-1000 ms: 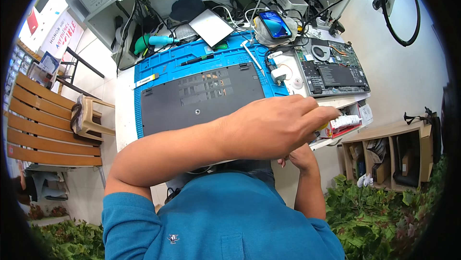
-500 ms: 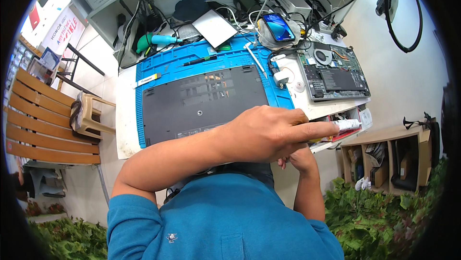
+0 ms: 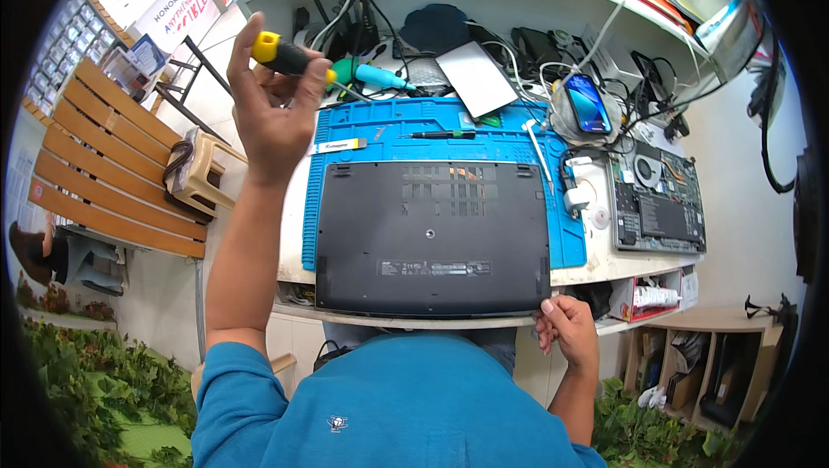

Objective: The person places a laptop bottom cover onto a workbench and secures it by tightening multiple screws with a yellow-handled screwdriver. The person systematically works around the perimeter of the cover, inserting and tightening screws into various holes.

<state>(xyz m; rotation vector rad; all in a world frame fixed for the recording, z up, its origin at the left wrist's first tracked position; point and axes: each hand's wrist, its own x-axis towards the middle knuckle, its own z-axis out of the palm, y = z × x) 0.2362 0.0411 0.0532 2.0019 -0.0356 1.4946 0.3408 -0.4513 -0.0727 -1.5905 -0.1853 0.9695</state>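
A yellow-and-black screwdriver (image 3: pixel 289 60) hangs in the air beside the counter (image 3: pixel 598 264), its handle held between the curled fingers and thumb of the left hand (image 3: pixel 275 116). The right hand (image 3: pixel 570 328), fingers bent nearly closed, meets the near right corner of a black laptop (image 3: pixel 389 218); whether it pinches the casing cannot be told. The laptop lies underside up on a blue mat (image 3: pixel 566 248), its near edge reaching past the counter's front. That overhang could let it tip or slide if pressed there; a slack grip could drop the screwdriver and scratch the casing. By count: two hands, one screwdriver in hand, two laptops, including an opened laptop (image 3: pixel 658 228) at right, one mat, one lit phone (image 3: pixel 587 105), one slim black-and-green tool (image 3: pixel 442 135), one white plug (image 3: pixel 576 201).
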